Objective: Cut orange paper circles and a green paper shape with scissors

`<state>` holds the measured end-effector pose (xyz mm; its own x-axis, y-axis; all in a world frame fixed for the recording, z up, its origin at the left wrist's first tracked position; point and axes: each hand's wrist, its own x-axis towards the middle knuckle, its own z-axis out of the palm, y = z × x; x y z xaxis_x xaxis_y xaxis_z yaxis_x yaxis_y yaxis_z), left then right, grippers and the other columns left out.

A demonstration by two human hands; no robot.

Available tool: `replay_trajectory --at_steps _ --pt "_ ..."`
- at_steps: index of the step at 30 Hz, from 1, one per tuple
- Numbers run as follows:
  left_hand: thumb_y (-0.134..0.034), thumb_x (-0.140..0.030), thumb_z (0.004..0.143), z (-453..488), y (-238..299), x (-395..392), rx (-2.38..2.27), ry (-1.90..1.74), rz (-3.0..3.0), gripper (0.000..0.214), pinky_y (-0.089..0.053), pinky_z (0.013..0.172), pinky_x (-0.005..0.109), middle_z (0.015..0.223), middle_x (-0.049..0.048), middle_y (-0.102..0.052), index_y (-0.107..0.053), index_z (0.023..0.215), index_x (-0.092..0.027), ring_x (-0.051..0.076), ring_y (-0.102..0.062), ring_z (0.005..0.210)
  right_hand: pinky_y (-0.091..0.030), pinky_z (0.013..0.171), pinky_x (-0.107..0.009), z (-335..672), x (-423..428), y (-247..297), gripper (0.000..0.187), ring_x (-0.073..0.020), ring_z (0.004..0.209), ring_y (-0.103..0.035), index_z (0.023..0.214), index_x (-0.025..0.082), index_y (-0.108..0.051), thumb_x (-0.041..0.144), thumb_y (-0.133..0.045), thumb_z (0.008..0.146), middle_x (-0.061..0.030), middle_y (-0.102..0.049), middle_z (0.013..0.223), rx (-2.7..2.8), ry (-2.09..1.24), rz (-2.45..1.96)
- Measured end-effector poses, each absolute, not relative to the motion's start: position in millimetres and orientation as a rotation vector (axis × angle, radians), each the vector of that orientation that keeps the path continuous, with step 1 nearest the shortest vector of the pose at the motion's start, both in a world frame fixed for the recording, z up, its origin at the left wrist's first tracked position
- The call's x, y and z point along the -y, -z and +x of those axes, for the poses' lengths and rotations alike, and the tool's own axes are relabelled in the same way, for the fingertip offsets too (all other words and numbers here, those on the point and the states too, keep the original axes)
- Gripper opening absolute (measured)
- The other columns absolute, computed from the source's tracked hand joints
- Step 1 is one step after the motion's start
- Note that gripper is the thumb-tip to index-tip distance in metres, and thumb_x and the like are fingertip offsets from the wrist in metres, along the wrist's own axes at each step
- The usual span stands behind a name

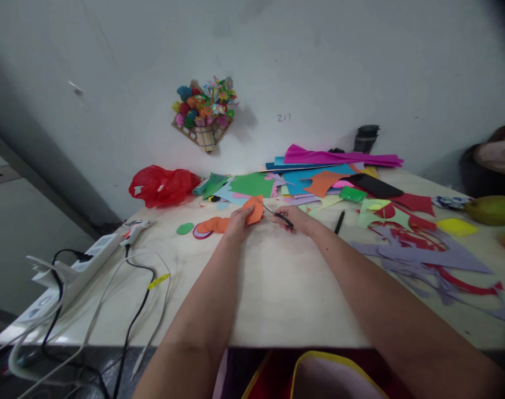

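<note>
My left hand is closed on a piece of orange paper and holds it just above the white table. My right hand grips black-handled scissors, whose blades point left and meet the paper's right edge. Both forearms reach in from the bottom of the view. Several cut orange rounds and a green oval lie just left of my left hand.
A heap of coloured paper sheets lies at the back, purple and red offcuts to the right, and a black pen nearby. A red plastic bag, power strips with cables sit left. A paper flower bouquet hangs on the wall.
</note>
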<state>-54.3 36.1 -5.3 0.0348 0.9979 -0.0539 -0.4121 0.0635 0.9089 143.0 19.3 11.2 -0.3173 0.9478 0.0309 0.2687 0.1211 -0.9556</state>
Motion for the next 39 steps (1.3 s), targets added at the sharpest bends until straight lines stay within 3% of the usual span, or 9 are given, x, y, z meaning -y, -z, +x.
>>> replay_trajectory --at_steps 9,15,22,27,33,39 --pt "-0.073 -0.018 0.087 -55.0 7.9 -41.2 -0.963 -1.349 0.827 0.023 -0.065 0.069 0.033 0.079 0.0122 -0.079 -0.077 0.108 -0.007 0.023 -0.077 0.067 -0.027 0.038 -0.021 143.1 -17.9 -13.6 0.034 -0.0072 0.036 -0.039 0.068 0.019 -0.058 0.041 -0.083 0.076 0.0066 -0.049 0.045 1.685 -1.244 -1.219" --pt "-0.066 -0.013 0.092 -51.5 5.9 -41.7 -1.019 -1.387 0.793 0.017 -0.065 0.067 0.032 0.078 0.014 -0.079 -0.077 0.101 -0.004 0.022 -0.075 0.064 -0.029 0.038 -0.021 142.4 -16.8 -13.5 0.036 -0.007 0.036 -0.04 0.069 0.019 -0.058 0.041 -0.086 0.075 0.0068 -0.05 0.044 1.662 -1.267 -1.228" --pt "-0.072 -0.017 0.09 -53.9 9.6 -38.3 -0.908 -1.377 0.845 0.012 -0.067 0.08 0.037 0.083 0.0146 -0.08 -0.077 0.095 -0.007 0.025 -0.079 0.08 -0.033 0.037 -0.019 142.0 -17.7 -10.0 0.035 -0.0066 0.036 -0.041 0.07 0.018 -0.059 0.037 -0.088 0.075 0.0074 -0.051 0.044 1.639 -1.283 -1.224" --pt "-0.07 -0.013 0.088 -51.6 9.7 -40.5 -0.937 -1.356 0.85 0.009 -0.067 0.076 0.035 0.077 0.0139 -0.078 -0.076 0.084 -0.007 0.024 -0.077 0.072 -0.033 0.036 -0.018 141.7 -17.6 -11.2 0.031 -0.006 0.035 -0.042 0.069 0.018 -0.057 0.031 -0.082 0.083 0.0062 -0.053 0.045 1.639 -1.294 -1.233" --pt "-0.074 -0.016 0.085 -52.7 13.4 -41.8 -0.893 -1.353 0.871 0.013 -0.066 0.078 0.035 0.081 0.015 -0.081 -0.077 0.09 -0.005 0.024 -0.078 0.074 -0.032 0.034 -0.018 140.0 -17.2 -12.7 0.03 -0.0065 0.035 -0.041 0.072 0.018 -0.058 0.032 -0.081 0.085 0.0069 -0.051 0.044 1.639 -1.287 -1.262" --pt "-0.074 -0.016 0.085 -52.6 13.1 -42.0 -0.889 -1.348 0.875 0.011 -0.065 0.069 0.032 0.076 0.0132 -0.079 -0.078 0.088 -0.007 0.022 -0.076 0.064 -0.031 0.035 -0.018 139.8 -15.9 -13.3 0.034 -0.0059 0.035 -0.04 0.068 0.019 -0.056 0.034 -0.082 0.083 0.0067 -0.05 0.044 1.638 -1.277 -1.238"
